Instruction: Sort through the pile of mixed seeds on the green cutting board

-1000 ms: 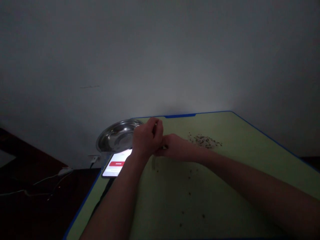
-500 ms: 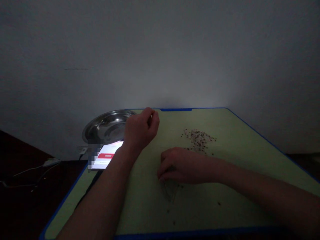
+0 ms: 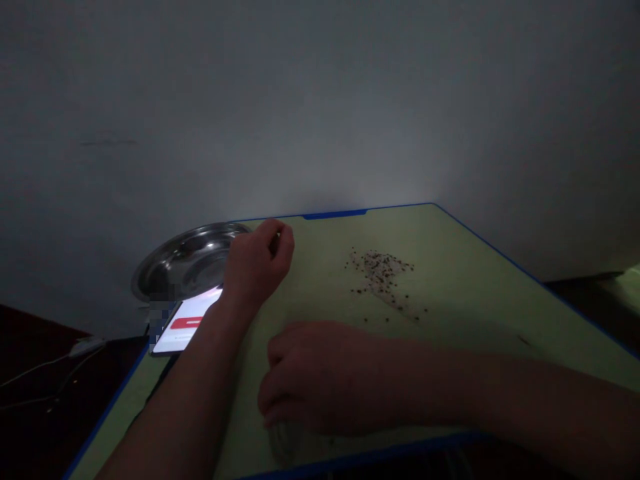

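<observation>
My left hand point(image 3: 261, 263) hovers beside the rim of a shiny metal basin point(image 3: 173, 267), its fingers curled closed; whatever may be inside them is hidden. Low over the front of the table, my right hand point(image 3: 315, 380) has its fingers bent downward around the top of a dim, see-through object point(image 3: 284, 440), whose kind I cannot make out. Beyond the right hand, a loose scatter of small dark beans or seeds mixed with pale grains point(image 3: 383, 270) lies on the tabletop, with a few strays around it.
The pale green table point(image 3: 320, 267) has a blue edge and stands against a grey wall point(image 3: 320, 113). A lit phone point(image 3: 187, 323) leans by the basin, partly behind my left forearm. White cables point(image 3: 83, 347) lie on the dark floor at left.
My right hand has moved toward the front edge and leftward, with the see-through object shifting along under it. My left hand keeps its curled pose. The whole view has turned slightly right.
</observation>
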A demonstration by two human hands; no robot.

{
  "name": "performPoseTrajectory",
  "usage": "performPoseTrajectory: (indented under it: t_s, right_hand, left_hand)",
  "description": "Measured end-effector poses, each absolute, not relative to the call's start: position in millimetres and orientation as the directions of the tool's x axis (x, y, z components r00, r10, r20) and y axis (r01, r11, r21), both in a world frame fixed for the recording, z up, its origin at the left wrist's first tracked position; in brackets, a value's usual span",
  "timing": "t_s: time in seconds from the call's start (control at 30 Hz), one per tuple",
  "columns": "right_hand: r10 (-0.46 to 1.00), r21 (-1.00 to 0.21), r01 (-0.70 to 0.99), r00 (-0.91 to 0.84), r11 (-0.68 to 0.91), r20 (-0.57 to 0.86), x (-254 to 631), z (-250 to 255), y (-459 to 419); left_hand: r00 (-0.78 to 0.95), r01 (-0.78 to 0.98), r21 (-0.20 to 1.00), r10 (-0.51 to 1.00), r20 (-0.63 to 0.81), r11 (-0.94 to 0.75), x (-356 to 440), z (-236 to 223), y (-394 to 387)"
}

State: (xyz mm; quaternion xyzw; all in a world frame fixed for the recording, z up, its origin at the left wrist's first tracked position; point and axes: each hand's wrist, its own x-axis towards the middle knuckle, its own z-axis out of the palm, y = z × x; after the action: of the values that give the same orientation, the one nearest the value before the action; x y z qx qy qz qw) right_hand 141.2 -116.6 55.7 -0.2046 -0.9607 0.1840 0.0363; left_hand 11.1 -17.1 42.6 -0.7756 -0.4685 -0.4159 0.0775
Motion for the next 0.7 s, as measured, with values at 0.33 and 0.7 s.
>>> performPoseTrajectory:
  t_s: [0.33,0.7]
  right_hand:
    - [0.524,-0.49,0.475,-0.851,0.731,-0.043,180.5,43.9,-124.6]
    - [0.824,-0.63,0.63,-0.567,0.454,0.027,254.3,55.8,-95.5]
  left_hand:
    - [0.259,0.803,0.252,0.697,0.668,-0.54,12.9,35.8,-13.1]
    - [0.421,0.756,0.297,0.781,0.461,-0.583,31.3,23.1,-20.1]
